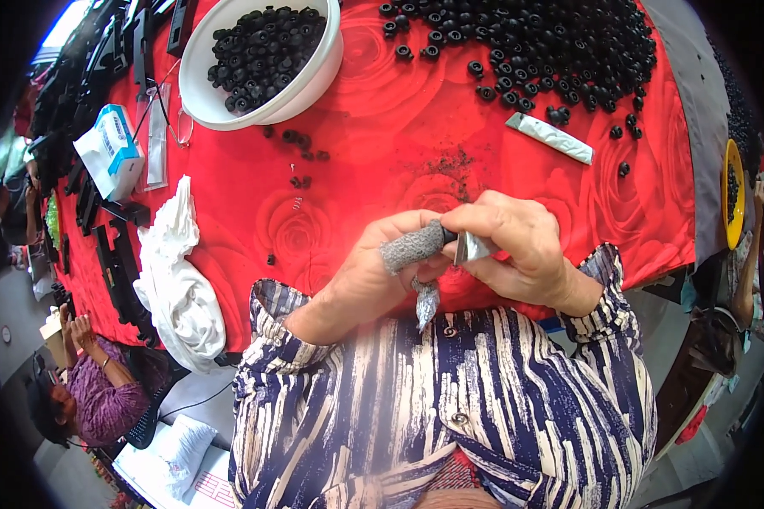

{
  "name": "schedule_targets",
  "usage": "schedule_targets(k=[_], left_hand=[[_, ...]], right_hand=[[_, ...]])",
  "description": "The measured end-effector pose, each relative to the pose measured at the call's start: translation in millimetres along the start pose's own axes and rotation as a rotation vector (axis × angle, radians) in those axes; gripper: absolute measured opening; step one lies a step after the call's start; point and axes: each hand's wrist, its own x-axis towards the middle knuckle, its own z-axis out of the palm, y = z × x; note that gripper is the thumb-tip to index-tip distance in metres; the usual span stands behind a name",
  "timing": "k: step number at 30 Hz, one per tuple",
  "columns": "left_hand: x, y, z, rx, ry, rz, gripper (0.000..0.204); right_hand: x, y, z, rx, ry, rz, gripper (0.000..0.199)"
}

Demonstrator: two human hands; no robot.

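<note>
Above my lap, at the table's near edge, both hands meet. My left hand [369, 267] is closed, with a grey knitted wrap [412, 247] around one finger and a knotted grey cloth end [427, 304] hanging below. At the wrapped fingertip it pinches a small black rubber-like part [450, 236], mostly covered by fingers. My right hand [522, 246] grips a short blade with a silvery wrapped handle [474, 247], its edge against or very near that part. Black crumbs [454, 163] lie on the red cloth [356, 170] beyond the hands.
A white bowl [318, 92] of black parts stands far left, and a heap of similar parts [560, 51] spreads far right. A silver-wrapped strip [550, 138] lies nearer. Leftward are a white cloth [182, 288], a tissue box [115, 153] and black plastic pieces. Another person [102, 390] sits left.
</note>
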Motion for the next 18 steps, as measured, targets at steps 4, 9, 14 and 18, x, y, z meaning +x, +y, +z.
schedule_targets(k=[4,9,14,18], left_hand=[[-2,1,-3,-0.061,-0.052,-0.082,0.019],[-1,3,-13,-0.162,-0.148,-0.207,0.021],[-3,-1,-8,-0.051,-0.074,-0.108,0.023],[-3,-5,-4,-0.088,-0.047,-0.009,0.023]], right_hand=[[-3,1,1,0.012,-0.001,-0.080,0.030],[-3,-3,-4,0.073,-0.050,-0.064,0.029],[-5,2,1,0.033,-0.008,-0.160,0.027],[-9,2,3,-0.097,0.059,-0.242,0.028]])
